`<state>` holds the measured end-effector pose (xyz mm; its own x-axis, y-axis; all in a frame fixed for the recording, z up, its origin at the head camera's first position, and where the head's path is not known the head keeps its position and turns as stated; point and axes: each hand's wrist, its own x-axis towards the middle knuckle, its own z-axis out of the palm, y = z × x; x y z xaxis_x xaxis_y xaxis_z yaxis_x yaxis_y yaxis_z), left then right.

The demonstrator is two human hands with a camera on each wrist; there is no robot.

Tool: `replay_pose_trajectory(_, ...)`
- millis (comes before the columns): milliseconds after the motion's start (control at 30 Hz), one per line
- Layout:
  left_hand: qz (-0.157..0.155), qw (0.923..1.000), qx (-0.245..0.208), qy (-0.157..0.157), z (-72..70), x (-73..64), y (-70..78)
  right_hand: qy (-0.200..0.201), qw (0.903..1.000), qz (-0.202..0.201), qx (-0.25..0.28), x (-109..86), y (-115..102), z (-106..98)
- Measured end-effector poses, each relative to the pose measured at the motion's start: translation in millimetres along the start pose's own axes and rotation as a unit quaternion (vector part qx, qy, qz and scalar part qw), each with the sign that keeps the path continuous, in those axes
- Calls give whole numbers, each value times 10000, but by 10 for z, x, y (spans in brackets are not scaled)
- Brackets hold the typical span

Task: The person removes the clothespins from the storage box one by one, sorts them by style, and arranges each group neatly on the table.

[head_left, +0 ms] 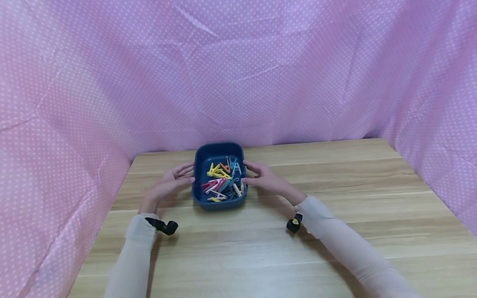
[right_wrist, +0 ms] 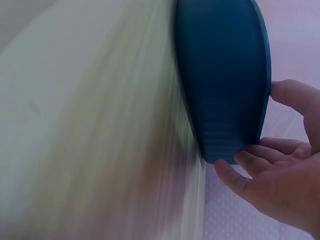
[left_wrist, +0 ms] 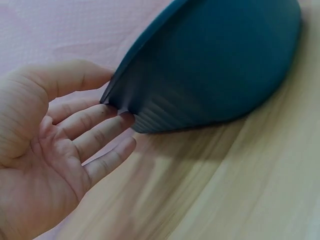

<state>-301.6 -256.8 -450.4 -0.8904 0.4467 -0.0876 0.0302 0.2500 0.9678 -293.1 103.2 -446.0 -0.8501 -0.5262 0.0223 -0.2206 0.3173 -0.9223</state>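
A dark blue plastic basket (head_left: pixel 221 205) with rounded corners is between my two hands in the head view. Inside it lie several small clothespins (head_left: pixel 219 173) in yellow, orange, red, blue and white. My left hand (head_left: pixel 169 182) grips its left side, thumb at the rim and fingertips against the ribbed outer wall (left_wrist: pixel 165 112). On the opposite side my right hand (head_left: pixel 267 180) holds the wall the same way, thumb at the rim and fingers lower on the outside (right_wrist: pixel 225 135). The wrist views do not show the clothespins. Whether the basket's bottom touches the table, I cannot tell.
The wooden table (head_left: pixel 244 265) stretches in front of and to the right of the basket. Pink dotted cloth (head_left: pixel 259 76) hangs behind the table's far edge and along both sides. A small black camera (head_left: pixel 165 225) is strapped on each wrist.
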Motion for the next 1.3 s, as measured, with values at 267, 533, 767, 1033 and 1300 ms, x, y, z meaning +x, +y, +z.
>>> replay_pose_trajectory(267, 162, 9998, -84, 40, 211, 175, 4, -19, 9999, 4, -139, -145, 96, -257)
replay_pose_trajectory(533, 242, 9994, -217, 116, 311, 275, -15, -20, 9998, 130, -128, -233, 123, -378)
replay_pose_trajectory(767, 199, 9997, 161, 39, 284, 319, 17, -139, 9997, 122, -188, -237, 122, -413)
replay_pose_trajectory(1033, 501, 9937, 935, -357, 196, 423, 105, -202, 9974, 94, -692, -247, 84, -450)
replay_pose_trajectory(1300, 665, 9893, 1259, -323, 197, 477, 61, -149, 9841, -158, -1766, -175, 27, -517)
